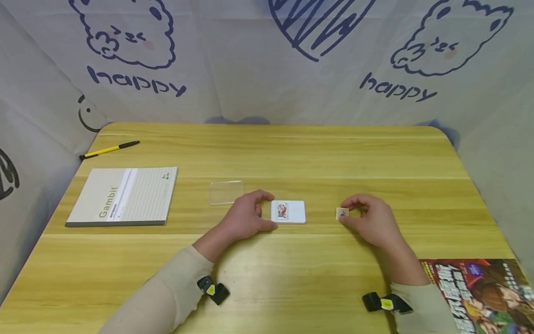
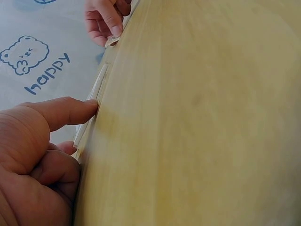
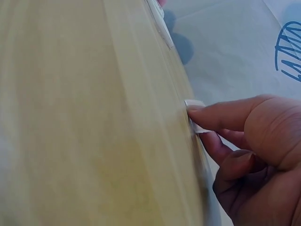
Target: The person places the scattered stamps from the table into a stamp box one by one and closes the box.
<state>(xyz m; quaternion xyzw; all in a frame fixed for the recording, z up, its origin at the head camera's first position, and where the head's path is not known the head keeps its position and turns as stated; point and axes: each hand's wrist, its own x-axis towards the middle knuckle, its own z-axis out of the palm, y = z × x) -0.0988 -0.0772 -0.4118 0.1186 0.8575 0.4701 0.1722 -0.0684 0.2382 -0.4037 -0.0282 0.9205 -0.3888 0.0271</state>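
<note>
In the head view, my left hand (image 1: 246,215) grips the left end of a small white rectangular case base (image 1: 297,212) between thumb and fingers. A small square piece with a colourful print (image 1: 282,211) lies on the base's left half. My right hand (image 1: 372,220), a short way to the right, pinches a small pale-edged square piece (image 1: 341,213) with a dark mark on it, close to the tabletop. From the right wrist view, thumb and finger hold that thin piece (image 3: 202,129) by its edge. The left wrist view has the base (image 2: 89,115) nearly edge-on.
A clear plastic lid (image 1: 226,192) lies just left of my left hand. Farther left are a notebook (image 1: 125,195) and a yellow and black pen (image 1: 109,149). A colourful magazine (image 1: 484,297) lies at the front right, beside my right forearm. Printed cloth (image 1: 258,69) hangs behind the wooden table (image 1: 292,157).
</note>
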